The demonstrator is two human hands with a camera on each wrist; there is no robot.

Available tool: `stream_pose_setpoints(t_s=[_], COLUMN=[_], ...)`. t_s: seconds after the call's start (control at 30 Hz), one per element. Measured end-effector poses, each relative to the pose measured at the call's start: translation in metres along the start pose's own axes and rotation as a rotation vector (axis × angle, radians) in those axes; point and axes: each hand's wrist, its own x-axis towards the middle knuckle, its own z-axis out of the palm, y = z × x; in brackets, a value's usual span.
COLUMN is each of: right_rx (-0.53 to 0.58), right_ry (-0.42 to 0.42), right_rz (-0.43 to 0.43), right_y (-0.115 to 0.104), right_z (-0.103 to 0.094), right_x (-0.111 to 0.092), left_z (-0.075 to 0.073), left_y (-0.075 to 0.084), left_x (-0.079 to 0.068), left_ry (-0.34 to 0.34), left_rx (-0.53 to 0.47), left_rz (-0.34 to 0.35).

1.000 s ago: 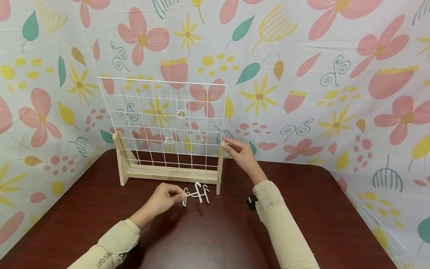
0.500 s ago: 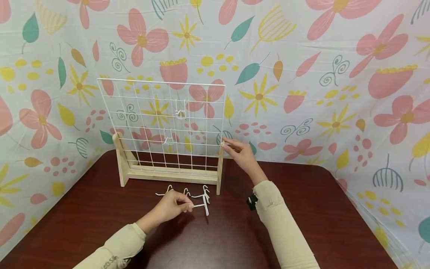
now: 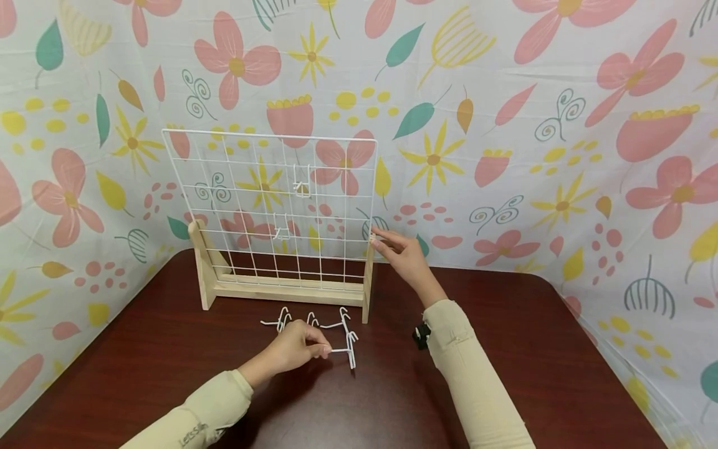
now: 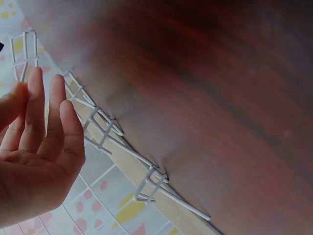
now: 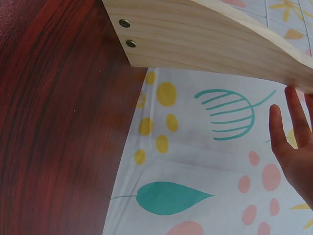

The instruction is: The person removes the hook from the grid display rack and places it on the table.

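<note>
My left hand [image 3: 294,346] pinches the prong of a white wire hook [image 3: 351,352] just above the table, its double-hooked end pointing right. In the left wrist view that hook [image 4: 24,49] shows beyond the fingertips. Several like hooks [image 4: 100,125] lie in a row in front of the rack, partly hidden by the left hand in the head view. A white wire grid rack [image 3: 269,136] stands on a wooden base; two hooks [image 3: 301,187] hang on it. My right hand [image 3: 405,255] holds the rack's right wooden upright [image 3: 368,280] near its top; the thumb is out of the right wrist view.
The dark red-brown table [image 3: 477,374] has rounded back corners. A flower-patterned cloth [image 3: 477,81] hangs close behind and to both sides of it. The wooden base bar [image 3: 291,291] runs along the rack's foot, just behind the loose hooks.
My left hand has moved right and a little nearer with the pinched hook, which has turned and come away from the row. My right hand stays at the upright.
</note>
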Motion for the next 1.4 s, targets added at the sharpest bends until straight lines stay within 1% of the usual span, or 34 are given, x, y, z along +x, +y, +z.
stream_pose_setpoints(t_s=[0.07,0.23,0.43,0.5,0.73,0.83,0.97,1.1,1.4], right_rx=[-0.004,-0.011,-0.007,-0.001,-0.007,0.001,0.013,0.008,-0.018], right_ry=[0.0,0.002,-0.004,-0.005,-0.002,-0.002,-0.001,0.0,0.004], right_rz=[0.0,0.02,0.028,0.023,0.008,0.008,0.006,0.003,0.021], right_y=[0.0,0.0,-0.002,-0.002,-0.001,0.0,0.0,0.0,-0.002], right_z=[0.0,0.0,0.0,-0.001,0.0,0.0,0.0,0.0,0.001], right_x=[0.0,0.0,0.0,0.001,0.0,0.0,0.0,0.0,0.0], left_z=[0.001,0.002,0.003,0.003,0.006,0.006,0.006,0.007,0.01], left_y=[0.0,0.001,0.006,0.008,0.009,0.011,0.014,0.016,0.013], left_x=[0.001,0.002,0.002,0.002,0.002,0.001,0.002,0.003,0.007], left_ry=[-0.008,-0.028,-0.062,-0.073,-0.089,-0.09,-0.102,-0.12,-0.125], left_rx=[0.024,0.132,0.328,0.376,0.505,0.563,0.622,0.654,0.722], left_rz=[0.006,0.043,0.137,0.162,0.19,0.221,0.248,0.249,0.272])
